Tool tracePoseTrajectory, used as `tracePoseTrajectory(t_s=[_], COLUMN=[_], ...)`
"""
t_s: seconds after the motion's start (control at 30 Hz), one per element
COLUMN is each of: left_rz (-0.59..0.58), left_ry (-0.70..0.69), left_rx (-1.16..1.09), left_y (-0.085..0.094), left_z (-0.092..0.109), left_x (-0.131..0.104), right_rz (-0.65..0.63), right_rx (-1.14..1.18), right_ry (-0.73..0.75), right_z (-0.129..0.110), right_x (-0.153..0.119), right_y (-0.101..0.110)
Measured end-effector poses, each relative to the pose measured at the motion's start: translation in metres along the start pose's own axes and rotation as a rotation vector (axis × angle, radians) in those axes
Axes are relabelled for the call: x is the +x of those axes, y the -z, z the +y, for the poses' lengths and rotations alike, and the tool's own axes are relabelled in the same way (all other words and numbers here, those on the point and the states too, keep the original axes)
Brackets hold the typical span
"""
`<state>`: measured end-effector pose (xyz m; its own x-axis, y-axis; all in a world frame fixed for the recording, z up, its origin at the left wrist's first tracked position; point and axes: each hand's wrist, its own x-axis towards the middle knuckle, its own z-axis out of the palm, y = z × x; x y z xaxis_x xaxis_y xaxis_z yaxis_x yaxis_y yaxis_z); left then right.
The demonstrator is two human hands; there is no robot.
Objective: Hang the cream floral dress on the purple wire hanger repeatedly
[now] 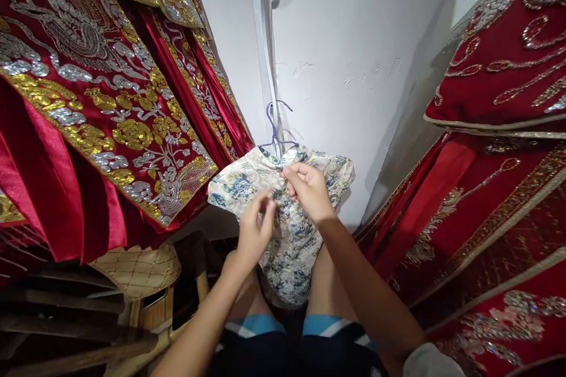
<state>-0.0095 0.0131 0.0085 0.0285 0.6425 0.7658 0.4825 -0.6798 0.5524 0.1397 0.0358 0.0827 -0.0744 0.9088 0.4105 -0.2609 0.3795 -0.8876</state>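
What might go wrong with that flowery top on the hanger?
The right hand seems to pinch the flowery top near its collar, so a hard tug might slip it off the purple hanger. The left hand is blurry, as if moving quickly, so it could miss or snag something. Sparkly red clothes hang on both sides, left and right, so an elbow might catch their decorations.

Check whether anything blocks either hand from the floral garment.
Nothing visible does: the right hand is at the collar of the floral garment, the left hand, blurred, is over its front. Red embroidered garments hang to both sides.
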Motion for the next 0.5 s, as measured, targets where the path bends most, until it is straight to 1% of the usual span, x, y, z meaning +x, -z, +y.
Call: tracePoseTrajectory(t_s=[0.03,0.07,0.13,0.2,0.27,0.3,0.37,0.43,0.5], left_rz=[0.038,0.042,0.008,-0.030,-0.018,0.016,0.138,0.310,0.493], left_ry=[-0.045,-0.087,-0.175,-0.261,-0.332,-0.352,-0.336,-0.230,-0.050], left_rx=[0.029,0.060,0.118,0.181,0.232,0.255,0.274,0.204,0.009], left_y=[0.005,0.008,0.010,0.009,0.008,0.009,0.016,0.031,0.053], left_z=[0.007,0.013,0.026,0.038,0.047,0.049,0.048,0.037,0.017], left_x=[0.022,0.041,0.068,0.083,0.089,0.090,0.092,0.095,0.096], right_rz=[0.001,-0.001,-0.004,-0.003,0.010,0.013,-0.011,-0.064,-0.114], right_rx=[-0.004,-0.005,0.000,-0.016,-0.064,-0.101,-0.192,-0.282,-0.329], right_ry=[0.001,0.003,0.017,0.044,0.065,0.062,0.020,-0.053,-0.136], right_z=[-0.002,-0.005,-0.009,-0.010,-0.005,0.001,0.016,0.032,0.046], right_x=[-0.001,-0.001,-0.001,0.000,0.001,0.001,-0.004,-0.013,-0.027], right_y=[0.000,0.001,0.004,0.008,0.012,0.013,0.015,0.017,0.020])
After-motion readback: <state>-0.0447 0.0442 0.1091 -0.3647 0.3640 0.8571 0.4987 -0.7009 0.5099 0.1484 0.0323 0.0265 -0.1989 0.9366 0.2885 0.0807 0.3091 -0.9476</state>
